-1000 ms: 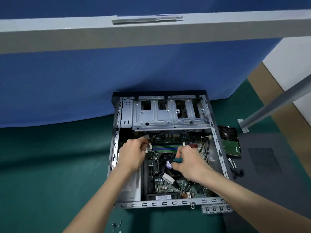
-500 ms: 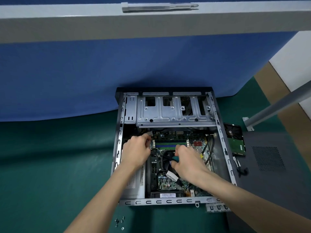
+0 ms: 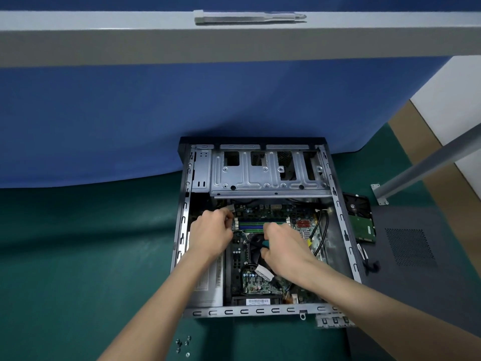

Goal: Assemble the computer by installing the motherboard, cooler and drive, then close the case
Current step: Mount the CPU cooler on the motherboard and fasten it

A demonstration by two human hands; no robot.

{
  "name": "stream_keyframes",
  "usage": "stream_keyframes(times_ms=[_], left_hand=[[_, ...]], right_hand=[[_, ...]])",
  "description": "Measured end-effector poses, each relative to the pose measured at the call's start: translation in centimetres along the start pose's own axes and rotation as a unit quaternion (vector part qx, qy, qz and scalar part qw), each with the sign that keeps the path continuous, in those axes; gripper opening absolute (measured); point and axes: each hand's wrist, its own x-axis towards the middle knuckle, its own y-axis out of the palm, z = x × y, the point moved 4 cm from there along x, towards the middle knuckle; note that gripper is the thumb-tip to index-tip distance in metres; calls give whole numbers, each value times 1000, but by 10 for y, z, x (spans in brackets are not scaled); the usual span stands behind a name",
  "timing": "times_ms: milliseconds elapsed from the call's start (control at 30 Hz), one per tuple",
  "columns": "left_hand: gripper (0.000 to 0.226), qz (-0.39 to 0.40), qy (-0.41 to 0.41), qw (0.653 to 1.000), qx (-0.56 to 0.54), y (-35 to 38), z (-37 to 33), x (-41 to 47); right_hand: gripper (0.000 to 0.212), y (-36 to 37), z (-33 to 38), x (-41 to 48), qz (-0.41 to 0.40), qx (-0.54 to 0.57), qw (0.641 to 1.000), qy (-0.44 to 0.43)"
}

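An open computer case (image 3: 341,220) lies on its side on the green mat. The motherboard (image 3: 263,282) sits inside, its memory slots showing between my hands. My left hand (image 3: 212,234) is inside the case at the board's upper left, fingers curled round a small grey connector (image 3: 230,208). My right hand (image 3: 285,250) covers most of the black cooler (image 3: 253,242) and grips a teal-handled screwdriver (image 3: 265,243) over it. A hard drive (image 3: 361,221) lies outside, just right of the case.
A dark case side panel (image 3: 416,259) lies flat at the right with loose cables (image 3: 368,261) on it. Several small screws (image 3: 183,345) lie on the mat near the front left. A blue partition stands behind the case. A metal table leg (image 3: 426,165) slants down at the right.
Both hands stay at the same spots inside the case. My head has tilted, so the case sits slightly lower and more to the right in view than a second ago.
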Motion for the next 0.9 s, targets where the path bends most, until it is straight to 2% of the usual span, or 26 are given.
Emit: stream_keyframes(times_ms=[100,233,367,433,533,567,600,667,733,767,833,900], left_hand=[[22,0,-2,1000,4,-1,0,-1],[20,7,-5,1000,1,-3,-2,-2],[21,14,-7,1000,-10,-5,-2,-3],[20,6,-7,998,-57,-9,-3,-3],[17,-40,29,985,-167,-22,-15,-6],[15,-36,26,980,-194,-26,-19,-7],[15,-8,4,973,-231,-27,-22,-8],[20,122,-90,931,-332,-21,-28,-13],[27,269,-206,839,-425,-13,-39,-23],[32,313,-246,792,-463,-11,-45,-28],[34,350,-291,720,-523,-8,-53,-31],[32,361,-322,672,-561,-6,-55,-30]], right_hand=[[14,-7,8,4,9,-25,1000,-4],[35,-19,19,12,23,-52,998,-10],[41,-25,28,18,36,-68,997,-17],[41,-26,33,17,37,-84,995,-26],[28,-26,39,17,62,-99,993,-29],[31,-26,40,18,72,-99,992,-20],[47,-25,40,22,85,-94,992,-6],[85,-22,39,29,113,-66,991,14],[101,-23,40,32,122,-29,992,20],[105,-24,40,32,123,-14,992,21],[112,-24,41,31,133,25,991,21],[117,-24,37,31,159,66,985,32]])
